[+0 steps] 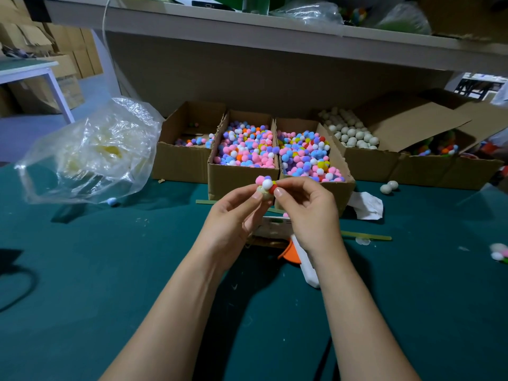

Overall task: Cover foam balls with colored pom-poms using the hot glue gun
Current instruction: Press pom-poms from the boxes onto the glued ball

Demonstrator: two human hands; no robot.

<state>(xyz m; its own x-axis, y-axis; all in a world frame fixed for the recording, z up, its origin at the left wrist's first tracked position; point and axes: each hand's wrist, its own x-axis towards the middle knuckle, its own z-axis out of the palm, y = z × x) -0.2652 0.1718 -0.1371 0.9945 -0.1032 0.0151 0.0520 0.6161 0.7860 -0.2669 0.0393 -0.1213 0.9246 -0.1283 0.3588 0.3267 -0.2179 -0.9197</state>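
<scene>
Both my hands met above the green table (pixel 110 270). My left hand (pixel 236 213) pinched the foam ball (pixel 264 196) between thumb and curled fingers, and my right hand (pixel 310 213) gripped it from the other side, thumb tip beside a red pom-pom (pixel 273 190). A white pom-pom (pixel 267 184) and a pink one (pixel 259 179) already sat on the ball's top, while its lower part was bare.

Under my right wrist the white glue gun (pixel 303 259) lay flat on the table, and a thin green stick (pixel 365 237) lay just beyond.

Behind my hands stood a row of open cardboard boxes. The middle box (pixel 239 180) and its right neighbour (pixel 345 195) were heaped with mixed pom-poms. The left box (pixel 178 163) held only a thin scatter. Further right, a larger box (pixel 368 166) held plain foam balls, with two loose ones (pixel 389 187) on the table before it. The farthest box (pixel 423 170) held bright coloured items too dim to identify. A crumpled clear plastic bag (pixel 90 152) sat at far left.
</scene>
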